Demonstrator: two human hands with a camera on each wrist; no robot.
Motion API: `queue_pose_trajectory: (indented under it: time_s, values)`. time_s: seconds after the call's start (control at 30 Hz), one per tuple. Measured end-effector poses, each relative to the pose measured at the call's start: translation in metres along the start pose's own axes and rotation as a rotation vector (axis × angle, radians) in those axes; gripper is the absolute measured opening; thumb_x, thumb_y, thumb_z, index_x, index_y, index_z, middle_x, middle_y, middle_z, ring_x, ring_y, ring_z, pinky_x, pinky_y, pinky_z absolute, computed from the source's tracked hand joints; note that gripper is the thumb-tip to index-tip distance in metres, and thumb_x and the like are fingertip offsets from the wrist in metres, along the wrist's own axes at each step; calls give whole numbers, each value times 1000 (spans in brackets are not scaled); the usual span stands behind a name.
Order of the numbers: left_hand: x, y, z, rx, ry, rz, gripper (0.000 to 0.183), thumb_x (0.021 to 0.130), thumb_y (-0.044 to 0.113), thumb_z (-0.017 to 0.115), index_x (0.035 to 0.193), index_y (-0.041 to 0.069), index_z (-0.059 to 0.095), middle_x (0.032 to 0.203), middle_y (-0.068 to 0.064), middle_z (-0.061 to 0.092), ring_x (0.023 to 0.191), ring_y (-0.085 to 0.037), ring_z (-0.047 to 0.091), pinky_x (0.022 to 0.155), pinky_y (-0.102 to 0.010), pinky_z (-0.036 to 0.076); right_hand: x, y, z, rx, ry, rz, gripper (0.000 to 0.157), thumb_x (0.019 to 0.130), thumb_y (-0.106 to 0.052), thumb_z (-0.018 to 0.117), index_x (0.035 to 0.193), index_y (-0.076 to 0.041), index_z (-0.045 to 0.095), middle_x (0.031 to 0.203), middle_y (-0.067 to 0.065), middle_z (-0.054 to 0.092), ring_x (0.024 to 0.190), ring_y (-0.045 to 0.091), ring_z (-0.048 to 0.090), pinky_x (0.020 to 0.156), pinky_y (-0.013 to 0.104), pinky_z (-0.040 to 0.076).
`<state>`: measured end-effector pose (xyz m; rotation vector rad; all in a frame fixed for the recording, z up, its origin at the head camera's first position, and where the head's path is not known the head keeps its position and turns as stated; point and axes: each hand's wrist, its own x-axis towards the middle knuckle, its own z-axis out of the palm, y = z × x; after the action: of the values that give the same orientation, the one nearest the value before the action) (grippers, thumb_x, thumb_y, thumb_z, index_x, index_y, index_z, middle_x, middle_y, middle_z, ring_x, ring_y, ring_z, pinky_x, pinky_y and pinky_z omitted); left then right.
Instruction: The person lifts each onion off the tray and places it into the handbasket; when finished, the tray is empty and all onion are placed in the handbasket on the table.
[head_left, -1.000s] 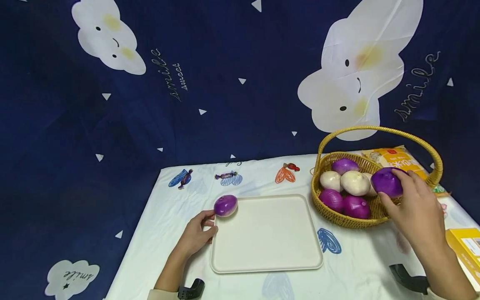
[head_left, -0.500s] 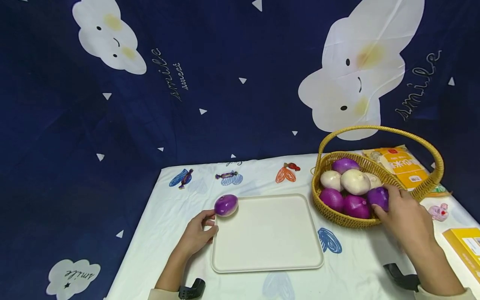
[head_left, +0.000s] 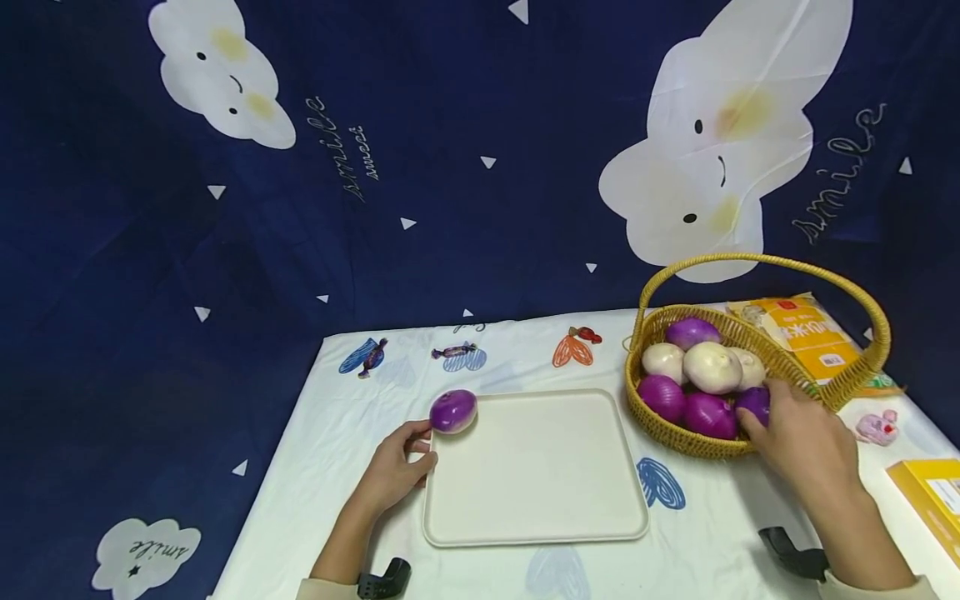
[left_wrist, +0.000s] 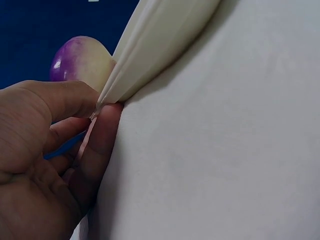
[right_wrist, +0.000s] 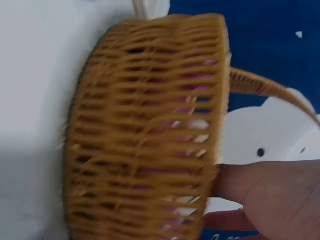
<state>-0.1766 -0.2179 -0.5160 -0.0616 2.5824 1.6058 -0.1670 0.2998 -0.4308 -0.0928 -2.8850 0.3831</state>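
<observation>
My left hand [head_left: 397, 465] pinches the left rim of a cream rectangular tray [head_left: 536, 475]; thumb and fingers meet at its edge in the left wrist view. On the tray's far left corner, just beyond those fingers, sits a glossy purple-and-cream vegetable [head_left: 453, 412], rounded like a turnip. At the right, my right hand [head_left: 806, 437] reaches over the near rim of a wicker basket [head_left: 675, 442] and holds a dark purple onion [head_left: 753, 404] down inside it, largely covered by the hand. The right wrist view shows the basket wall [right_wrist: 145, 130], with the fingertips hidden behind it.
The basket also contains white onions [head_left: 712, 367], red onions [head_left: 711, 415] and a purple vegetable [head_left: 693, 332] under a tall handle [head_left: 765, 258]. Around it lie an orange packet [head_left: 802, 329], a pink figure [head_left: 877, 427] and a yellow box [head_left: 930, 500]. Wrapped candies [head_left: 372, 358] line the far edge.
The right hand has lowered the dark purple onion from above the basket's right side into it, among the other vegetables. My left hand keeps its place on the tray.
</observation>
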Motion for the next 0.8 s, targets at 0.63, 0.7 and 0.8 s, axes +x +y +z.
queue_pose_trajectory:
  time_s: [0.63, 0.7, 0.8]
  values:
    - [0, 2, -2, 0, 4, 13, 47, 82, 1, 69, 126, 13, 57, 113, -4, 56, 93, -20, 58, 48, -33, 57, 45, -191, 47, 256, -50, -472, 48, 84, -41, 68, 123, -16, 60, 120, 4, 64, 105, 25, 62, 77, 46, 55]
    - [0, 2, -1, -2, -4, 17, 47, 82, 2, 68, 127, 12, 56, 113, -4, 56, 93, -20, 58, 48, -33, 57, 49, -209, 67, 295, -165, -518, 52, 83, -43, 68, 127, -19, 57, 126, 2, 60, 111, 23, 59, 84, 45, 53]
    - [-1, 2, 0, -9, -9, 15, 47, 82, 2, 68, 126, 12, 57, 113, -5, 56, 93, -21, 58, 48, -34, 57, 52, -232, 94, 360, -316, -581, 64, 82, -46, 70, 136, -20, 48, 135, 1, 52, 118, 21, 54, 95, 42, 48]
